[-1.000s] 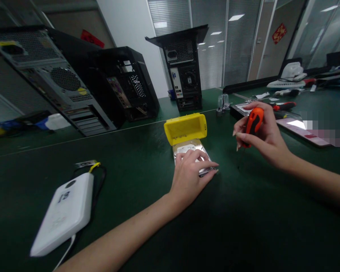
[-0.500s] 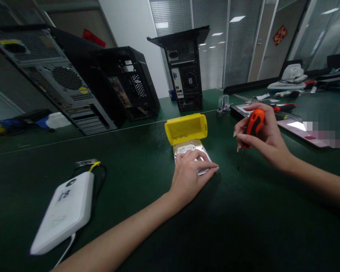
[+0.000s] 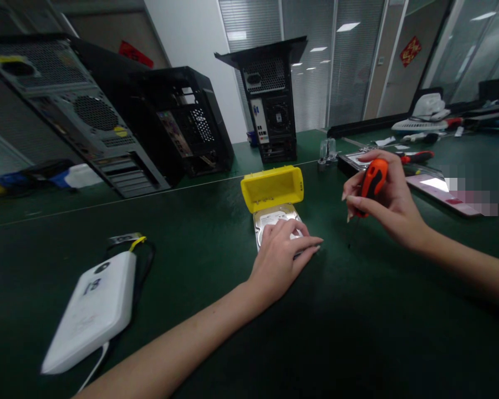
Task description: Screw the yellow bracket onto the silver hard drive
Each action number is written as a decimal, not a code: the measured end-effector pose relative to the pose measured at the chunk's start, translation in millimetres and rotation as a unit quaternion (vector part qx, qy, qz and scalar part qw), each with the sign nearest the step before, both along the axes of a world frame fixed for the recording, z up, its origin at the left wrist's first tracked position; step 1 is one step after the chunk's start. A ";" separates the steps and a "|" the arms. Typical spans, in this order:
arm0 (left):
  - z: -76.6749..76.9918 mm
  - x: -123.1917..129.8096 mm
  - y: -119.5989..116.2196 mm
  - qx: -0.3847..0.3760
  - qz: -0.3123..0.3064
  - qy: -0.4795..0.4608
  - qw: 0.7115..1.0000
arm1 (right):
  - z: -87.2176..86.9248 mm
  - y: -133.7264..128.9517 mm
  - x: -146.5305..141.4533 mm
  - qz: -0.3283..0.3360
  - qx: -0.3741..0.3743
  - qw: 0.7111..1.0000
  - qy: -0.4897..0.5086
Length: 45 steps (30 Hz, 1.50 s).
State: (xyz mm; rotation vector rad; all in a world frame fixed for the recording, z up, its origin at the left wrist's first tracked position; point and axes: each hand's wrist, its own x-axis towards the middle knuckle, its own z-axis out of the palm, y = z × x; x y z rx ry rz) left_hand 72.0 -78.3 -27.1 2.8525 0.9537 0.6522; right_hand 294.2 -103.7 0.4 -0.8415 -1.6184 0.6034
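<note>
My left hand (image 3: 276,255) lies over the lower part of a silver hard drive (image 3: 270,219), its fingers bent across the drive and onto its right side. Thumb and index fingertips reach just past that side, close together; whether anything small is between them cannot be made out. Directly behind the drive stands a yellow open box (image 3: 273,187) with a few small, screw-like bits inside. To the right, my right hand (image 3: 385,202) is closed around the orange and black handle of a screwdriver (image 3: 372,183). Its thin shaft points down toward the green tabletop, apart from the drive.
A white power bank (image 3: 89,310) with cables lies at the left. Black computer cases (image 3: 274,105) stand along the back. Behind my right hand are a clear plastic container (image 3: 327,152), red-handled pliers (image 3: 418,157) and a pink phone-like slab (image 3: 441,194).
My left hand has shifted slightly, and its index finger and thumb have spread a little. More of the hard drive's label shows. My right hand with the screwdriver has hardly moved.
</note>
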 end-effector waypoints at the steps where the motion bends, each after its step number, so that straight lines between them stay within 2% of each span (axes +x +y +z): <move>1: -0.3 -0.2 0.0 0.002 -0.006 0.003 1.000 | 0.0 -0.1 0.0 -0.001 0.002 1.000 -0.001; 6: 0.3 2.3 -2.1 0.036 -0.022 0.027 0.999 | -0.4 -0.3 0.0 0.001 0.003 1.000 -0.004; 14: 0.8 11.0 -5.3 0.124 -0.020 0.122 0.985 | -0.3 0.4 -0.1 0.001 0.003 1.000 0.003; 19: 4.2 12.8 -12.1 0.195 -0.063 0.167 0.964 | 0.3 -0.8 -1.4 -0.003 0.005 1.000 0.000; 28: 2.7 15.5 -14.8 0.314 -0.140 0.148 0.927 | -0.4 -0.1 -1.4 0.003 0.014 1.000 0.003; 32: 4.9 15.1 -18.4 0.342 -0.155 0.149 0.915 | -0.2 -0.7 -2.7 0.002 0.012 1.000 0.009; 36: 6.4 14.2 -22.2 0.343 -0.145 0.144 0.917 | 0.0 -1.4 -3.7 0.000 0.014 1.000 0.015; 39: 4.9 11.2 -19.7 0.318 -0.118 0.122 0.933 | -0.3 -1.3 -3.6 0.000 0.013 1.000 0.017; 45: 0.9 3.4 -6.8 0.141 -0.053 0.037 0.988 | -0.4 -0.7 -1.9 0.004 0.005 1.000 0.014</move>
